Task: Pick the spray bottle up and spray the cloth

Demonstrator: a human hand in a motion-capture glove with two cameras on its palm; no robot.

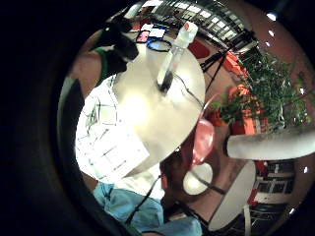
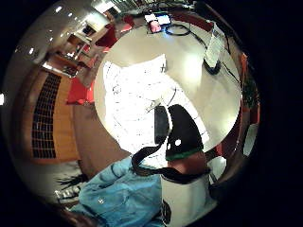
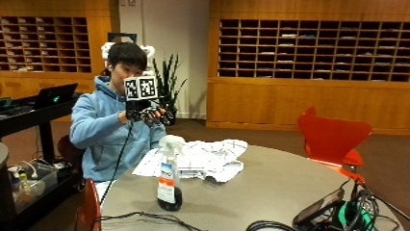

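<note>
A clear spray bottle point(image 3: 170, 175) with a white trigger head and dark base stands upright on the round table point(image 3: 275, 183), near its front edge. A white checked cloth point(image 3: 195, 159) lies crumpled on the table in front of the seated person. My gloved right hand point(image 3: 148, 114) is raised at chest height above the cloth's far edge, well apart from the bottle, fingers loosely curled and holding nothing. The palm views look down on the bottle point(image 1: 174, 54) point(image 2: 214, 49) and the cloth point(image 1: 106, 142) point(image 2: 142, 99); a gloved thumb point(image 2: 182, 132) shows over the cloth.
A red chair point(image 3: 333, 137) stands at the table's right side. Cables and a tablet-like device point(image 3: 320, 211) lie at the front right edge. A black cart with a laptop point(image 3: 54, 95) stands on the left, a plant point(image 3: 168, 79) behind the person.
</note>
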